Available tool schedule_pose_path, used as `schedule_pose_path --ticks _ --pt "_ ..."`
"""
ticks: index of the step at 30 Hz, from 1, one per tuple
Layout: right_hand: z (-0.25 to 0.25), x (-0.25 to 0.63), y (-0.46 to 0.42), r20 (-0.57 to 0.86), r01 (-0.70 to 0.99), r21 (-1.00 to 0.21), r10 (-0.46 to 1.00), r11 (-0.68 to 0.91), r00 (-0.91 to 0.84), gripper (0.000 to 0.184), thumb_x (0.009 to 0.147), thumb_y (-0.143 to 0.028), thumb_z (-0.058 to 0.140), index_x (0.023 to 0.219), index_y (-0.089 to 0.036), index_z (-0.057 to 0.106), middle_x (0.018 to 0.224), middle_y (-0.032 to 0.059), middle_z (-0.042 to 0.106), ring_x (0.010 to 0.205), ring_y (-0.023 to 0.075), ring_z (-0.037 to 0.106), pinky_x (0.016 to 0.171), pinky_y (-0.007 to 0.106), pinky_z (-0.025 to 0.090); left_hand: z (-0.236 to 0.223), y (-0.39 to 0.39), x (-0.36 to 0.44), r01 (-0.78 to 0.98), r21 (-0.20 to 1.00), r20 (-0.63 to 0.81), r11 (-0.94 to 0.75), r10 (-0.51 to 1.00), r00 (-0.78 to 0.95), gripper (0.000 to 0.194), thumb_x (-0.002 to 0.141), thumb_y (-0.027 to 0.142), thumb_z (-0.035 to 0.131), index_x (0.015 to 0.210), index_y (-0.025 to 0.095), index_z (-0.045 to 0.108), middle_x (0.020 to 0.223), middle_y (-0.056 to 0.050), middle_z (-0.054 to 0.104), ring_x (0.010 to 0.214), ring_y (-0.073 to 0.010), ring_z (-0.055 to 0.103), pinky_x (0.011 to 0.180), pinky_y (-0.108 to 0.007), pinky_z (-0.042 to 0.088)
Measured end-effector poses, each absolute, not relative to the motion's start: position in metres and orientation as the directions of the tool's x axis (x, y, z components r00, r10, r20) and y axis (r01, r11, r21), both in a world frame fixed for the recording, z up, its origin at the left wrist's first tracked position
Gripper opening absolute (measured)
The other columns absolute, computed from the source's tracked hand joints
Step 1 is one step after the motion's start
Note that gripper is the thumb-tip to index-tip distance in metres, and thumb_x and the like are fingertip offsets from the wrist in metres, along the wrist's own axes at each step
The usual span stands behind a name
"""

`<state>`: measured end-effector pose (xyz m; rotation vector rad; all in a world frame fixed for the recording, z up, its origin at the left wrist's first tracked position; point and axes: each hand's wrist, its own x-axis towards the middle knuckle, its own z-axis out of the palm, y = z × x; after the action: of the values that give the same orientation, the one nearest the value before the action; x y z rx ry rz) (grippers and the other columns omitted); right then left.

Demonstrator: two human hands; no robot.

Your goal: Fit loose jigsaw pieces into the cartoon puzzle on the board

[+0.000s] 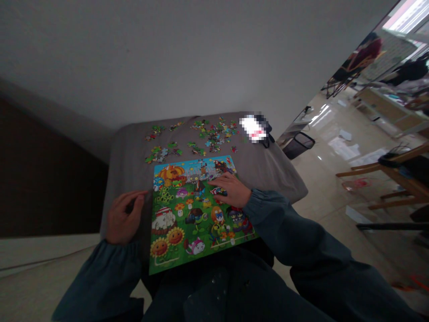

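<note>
Two bare hands are seen at a cloth-covered surface, and some of what lies under them is hidden. Part of the printed board [197, 226] is covered by the right hand [231, 190], its fingers extended and slightly parted over the picture; whether a loose piece is kept beneath them cannot be told. The left hand [124, 218] is held just beside the board's left edge, thumb apart from loosely bent fingers, with its palm turned out of sight and nothing seen in its grasp. Stretches of the board's right edge are blocked by the right sleeve [278, 219]. At the far right corner of the grey cloth [268, 172], a bright item [254, 128] is blurred into squares — its identity is lost — and dark straps are seen beside it. Puzzle pieces [217, 134] are strewn in clusters beyond the board, too small to be made out singly. The surface is backed by a plain, pale wall [187, 58]. On the glossy floor to the right, a black bin [298, 145] and a wooden chair [402, 179] are seen, the chair cut off by the frame. The board is flat, straight-edged and brightly printed with cartoon plants; the cloth is softly creased, the sleeve cuffs gathered.
</note>
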<state>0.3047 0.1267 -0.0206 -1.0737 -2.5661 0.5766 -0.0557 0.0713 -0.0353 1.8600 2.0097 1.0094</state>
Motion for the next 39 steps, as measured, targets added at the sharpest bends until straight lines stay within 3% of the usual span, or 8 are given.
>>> schedule_pose_path --ticks 14,23,28,33,36,39 --pt "-0.022 0.305 0.128 0.113 0.594 -0.496 0.726 0.633 -0.679 0.052 0.086 -0.027 0.073 0.135 -0.015 0.061 0.123 0.0116 0.069 0.11 0.0271 0.052 0.1 0.046 0.044 -0.039 0.072 -0.057 0.791 0.607 0.325 -0.075 0.932 -0.161 0.042 0.091 0.05 0.048 0.099 0.018 0.075 0.103 -0.008 0.071 0.1 -0.0243 0.063 0.09 -0.039 0.049" --pt "-0.003 0.336 0.129 0.183 0.583 -0.522 0.749 0.623 -0.636 0.052 0.087 -0.03 0.071 0.136 -0.023 0.059 0.129 0.0081 0.067 0.119 0.0254 0.057 0.107 0.048 0.039 -0.044 0.072 -0.06 0.791 0.606 0.331 -0.085 0.931 -0.154 0.04 0.091 0.048 0.049 0.1 0.019 0.075 0.104 -0.008 0.071 0.101 -0.0231 0.063 0.091 -0.037 0.049" --pt "0.002 0.353 0.121 0.167 0.588 -0.503 0.739 0.633 -0.652 0.054 0.085 -0.044 0.073 0.134 -0.025 0.061 0.132 0.0088 0.065 0.122 0.0262 0.055 0.107 0.05 0.038 -0.043 0.073 -0.06 0.786 0.615 0.3 -0.059 0.94 -0.164 0.041 0.09 0.049 0.049 0.1 0.019 0.075 0.106 -0.008 0.071 0.103 -0.0237 0.063 0.095 -0.039 0.048" --pt "0.014 0.382 0.17 0.355 0.659 -0.491 0.822 0.569 -0.445 0.044 0.091 -0.04 0.066 0.131 -0.022 0.063 0.126 0.0101 0.068 0.116 0.0259 0.059 0.103 0.047 0.044 -0.043 0.074 -0.062 0.78 0.622 0.284 -0.063 0.947 -0.15 0.041 0.088 0.051 0.049 0.098 0.02 0.074 0.104 -0.008 0.071 0.101 -0.0252 0.064 0.094 -0.041 0.049" --pt "0.01 0.392 0.218 0.3 0.731 -0.554 0.915 0.397 -0.27 0.043 0.088 -0.034 0.067 0.128 -0.018 0.065 0.121 0.012 0.069 0.103 0.0251 0.064 0.093 0.044 0.051 -0.043 0.075 -0.064 0.777 0.627 0.284 -0.051 0.944 -0.167 0.042 0.088 0.052 0.049 0.098 0.02 0.074 0.104 -0.008 0.071 0.103 -0.0264 0.064 0.095 -0.043 0.049" --pt "-0.01 0.387 0.253 0.246 0.747 -0.573 0.94 0.338 -0.237 0.047 0.079 -0.025 0.075 0.124 -0.015 0.067 0.123 0.0142 0.069 0.107 0.0282 0.064 0.099 0.047 0.049 -0.043 0.075 -0.065 0.775 0.631 0.271 -0.033 0.946 -0.18 0.042 0.087 0.053 0.048 0.097 0.021 0.074 0.104 -0.008 0.071 0.102 -0.0279 0.064 0.095 -0.046 0.049"
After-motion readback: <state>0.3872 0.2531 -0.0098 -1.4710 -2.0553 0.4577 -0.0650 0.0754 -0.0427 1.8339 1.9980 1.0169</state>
